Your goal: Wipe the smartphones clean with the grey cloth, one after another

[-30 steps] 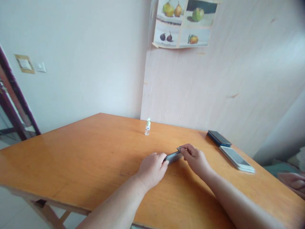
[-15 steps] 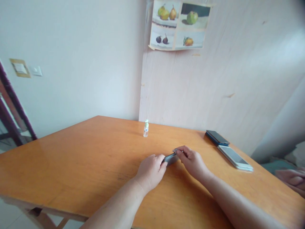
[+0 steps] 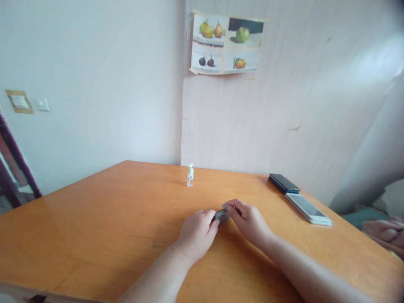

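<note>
The left hand [image 3: 197, 235] covers the near end of the flat gray object [image 3: 221, 216], and the right hand [image 3: 251, 221] hides part of its other end. The small piece [image 3: 224, 205] at the right fingertips is too tiny to tell. Print on the bottle [image 3: 190, 177] is too small to read. The bottom edge cuts off both forearms and the near side of the tabletop [image 3: 94, 235]. A brownish shape [image 3: 383, 231], cropped at right, is too blurred to identify.
</note>
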The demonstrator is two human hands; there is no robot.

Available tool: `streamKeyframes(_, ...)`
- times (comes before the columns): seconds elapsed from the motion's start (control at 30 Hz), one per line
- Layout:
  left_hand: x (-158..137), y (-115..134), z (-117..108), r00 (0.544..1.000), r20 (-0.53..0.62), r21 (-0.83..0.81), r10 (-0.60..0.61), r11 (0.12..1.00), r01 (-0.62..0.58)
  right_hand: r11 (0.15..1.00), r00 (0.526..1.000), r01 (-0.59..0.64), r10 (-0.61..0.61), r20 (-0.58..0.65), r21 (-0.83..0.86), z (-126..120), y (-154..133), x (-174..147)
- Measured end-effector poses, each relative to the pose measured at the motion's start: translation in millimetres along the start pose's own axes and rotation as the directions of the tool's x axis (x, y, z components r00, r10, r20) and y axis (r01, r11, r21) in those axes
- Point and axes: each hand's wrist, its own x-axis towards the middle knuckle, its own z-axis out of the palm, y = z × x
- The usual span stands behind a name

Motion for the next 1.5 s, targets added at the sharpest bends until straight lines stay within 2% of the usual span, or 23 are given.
streamKeyframes(0.1,0.2,-1.1,1.6,1.000,-0.013,0.021,-0.004,1.000,0.004,0.987,0.982,-0.155,0.150,-0.111,-0.044,-14.9,28.5,10.6)
streamKeyframes(0.17,0.5,-1.9,2.8,1.000,-0.017,0.021,0.004,1.000,-0.004,0.981,0.975,-0.185,0.176,-0.135,-0.060,-19.0,36.6,12.4)
streamKeyframes(0.23,0.8,-2.7,3.5,1.000,-0.016,0.020,0.004,1.000,-0.003,0.991,0.987,-0.128,0.122,-0.106,-0.047,-15.3,29.7,8.4)
streamKeyframes(0.3,0.9,-3.5,3.3,1.000,-0.010,0.003,0.010,1.000,-0.010,1.000,0.999,-0.016,0.017,-0.037,0.005,-6.0,11.7,0.9)
streamKeyframes(0.37,0.8,-3.9,2.6,1.000,-0.005,-0.027,0.025,0.999,-0.025,0.995,0.995,0.086,-0.088,0.045,0.054,3.6,-7.5,-6.1)
streamKeyframes(0.43,0.7,-4.0,1.5,0.999,-0.003,-0.048,0.033,0.998,-0.033,0.991,0.988,0.123,-0.127,0.086,0.058,8.2,-17.3,-8.3)
streamKeyframes(0.5,0.7,-3.4,0.2,1.000,0.000,-0.035,0.018,0.999,-0.018,0.998,0.997,0.066,-0.067,0.050,0.020,5.3,-12.7,-4.4)
streamKeyframes(0.6,0.9,-1.8,-1.6,1.000,0.015,0.003,-0.002,1.000,0.002,0.993,0.991,-0.110,0.105,-0.088,-0.052,-8.0,12.1,6.8)
streamKeyframes(0.7,1.5,-0.7,-2.4,1.000,0.023,0.014,-0.002,1.000,0.001,0.984,0.978,-0.165,0.153,-0.143,-0.074,-16.2,27.5,11.3)
streamKeyframes(0.83,2.0,-1.0,-2.0,0.999,0.032,-0.010,-0.012,1.000,0.012,1.000,1.000,-0.011,0.012,-0.028,0.013,-3.8,4.0,-0.4)
streamKeyframes(0.9,2.1,-1.5,-1.7,1.000,0.024,-0.053,0.004,0.999,-0.003,0.994,0.994,0.088,-0.092,0.065,0.058,4.9,-12.8,-7.1)
streamKeyframes(0.97,2.1,-2.0,-1.6,1.000,0.014,-0.079,0.012,0.997,-0.011,0.990,0.986,0.123,-0.130,0.103,0.067,8.6,-19.5,-8.6)
streamKeyframes(1.03,2.1,-2.5,-1.8,1.000,0.019,-0.062,-0.002,0.998,0.003,0.997,0.996,0.066,-0.069,0.057,0.050,5.6,-12.2,-4.0)
streamKeyframes(1.1,2.2,-2.9,-2.1,0.999,0.030,-0.032,-0.014,0.999,0.015,0.998,0.998,-0.054,0.054,-0.016,0.027,-2.3,5.0,4.2)
streamKeyframes(1.17,2.4,-3.2,-2.4,0.999,0.033,-0.021,-0.010,1.000,0.011,0.987,0.985,-0.158,0.158,-0.066,-0.001,-11.1,22.3,11.4)
streamKeyframes(1.23,2.5,-3.4,-2.3,0.999,0.032,-0.024,-0.008,1.000,0.008,0.978,0.974,-0.206,0.203,-0.095,-0.020,-16.2,30.4,14.1)
streamKeyframes(1.33,2.5,-4.2,-1.5,0.999,0.029,-0.034,-0.015,0.999,0.016,0.988,0.986,-0.150,0.148,-0.081,-0.018,-12.1,18.2,7.6)
streamKeyframes(1.4,2.4,-5.2,-0.5,1.000,0.026,-0.054,-0.009,0.998,0.010,0.999,0.999,-0.050,0.050,-0.012,-0.002,-4.4,0.0,-0.7)
streamKeyframes(1.5,2.3,-6.6,0.3,1.000,0.019,-0.094,0.021,0.995,-0.019,0.997,0.993,0.075,-0.077,0.086,0.021,3.1,-20.4,-8.4)
